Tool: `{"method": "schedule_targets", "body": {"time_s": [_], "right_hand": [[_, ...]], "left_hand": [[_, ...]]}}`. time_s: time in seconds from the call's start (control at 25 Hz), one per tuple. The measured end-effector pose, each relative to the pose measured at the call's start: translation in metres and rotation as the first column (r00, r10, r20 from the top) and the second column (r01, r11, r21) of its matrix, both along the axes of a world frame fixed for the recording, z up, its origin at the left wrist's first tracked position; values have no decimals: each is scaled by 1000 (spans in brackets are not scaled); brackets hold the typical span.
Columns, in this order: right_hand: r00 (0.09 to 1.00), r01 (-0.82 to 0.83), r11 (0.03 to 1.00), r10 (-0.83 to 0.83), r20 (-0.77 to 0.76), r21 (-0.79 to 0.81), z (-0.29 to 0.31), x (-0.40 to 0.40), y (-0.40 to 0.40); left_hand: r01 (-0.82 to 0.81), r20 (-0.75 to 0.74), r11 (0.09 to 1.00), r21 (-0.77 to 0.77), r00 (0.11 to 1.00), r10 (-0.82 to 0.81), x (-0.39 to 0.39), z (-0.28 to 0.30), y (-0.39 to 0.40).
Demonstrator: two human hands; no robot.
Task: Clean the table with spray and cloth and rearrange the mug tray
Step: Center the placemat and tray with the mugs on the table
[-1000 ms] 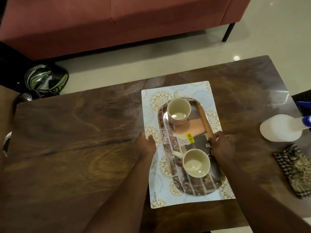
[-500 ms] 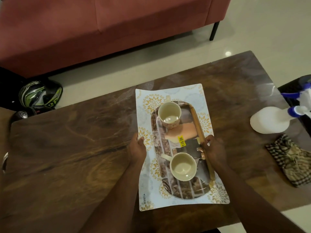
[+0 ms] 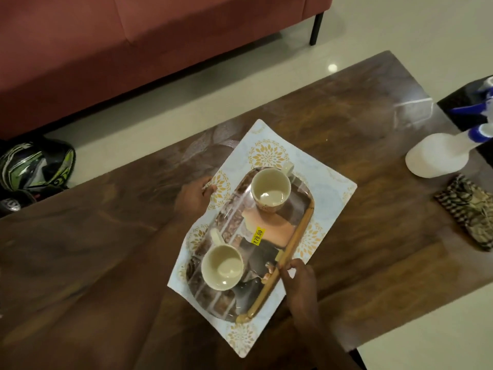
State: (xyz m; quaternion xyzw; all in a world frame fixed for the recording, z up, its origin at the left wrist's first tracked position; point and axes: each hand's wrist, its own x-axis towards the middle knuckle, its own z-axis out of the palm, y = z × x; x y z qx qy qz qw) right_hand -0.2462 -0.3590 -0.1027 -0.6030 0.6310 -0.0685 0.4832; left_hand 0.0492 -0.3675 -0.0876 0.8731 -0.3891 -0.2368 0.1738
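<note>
Turned since a moment ago, the tray and patterned mat now lie skewed on the wooden table. From the left, the left hand grips the mat's edge; two mugs stand on the tray; the right hand pinches its bamboo rail. Spray bottle and folded cloth lie far right.
</note>
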Motion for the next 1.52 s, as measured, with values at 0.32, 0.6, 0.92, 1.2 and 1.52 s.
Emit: {"method": "schedule_targets", "body": {"time_s": [0.32, 0.6, 0.92, 1.2, 1.52], "right_hand": [[994, 107, 985, -108, 1, 136, -1, 69, 76], [983, 182, 972, -178, -41, 148, -5, 87, 88], [971, 204, 943, -229, 71, 262, 2, 91, 106], [982, 169, 939, -187, 35, 300, -3, 77, 113], [972, 164, 940, -205, 112, 300, 0, 67, 108]], "left_hand": [[255, 175, 963, 91, 948, -267, 42, 9, -20], [260, 177, 963, 76, 946, -270, 52, -4, -23], [173, -11, 983, 56, 985, -173, 55, -13, -25], [121, -75, 988, 98, 991, -114, 43, -14, -23], [64, -38, 995, 71, 997, -62, 34, -6, -18]]}}
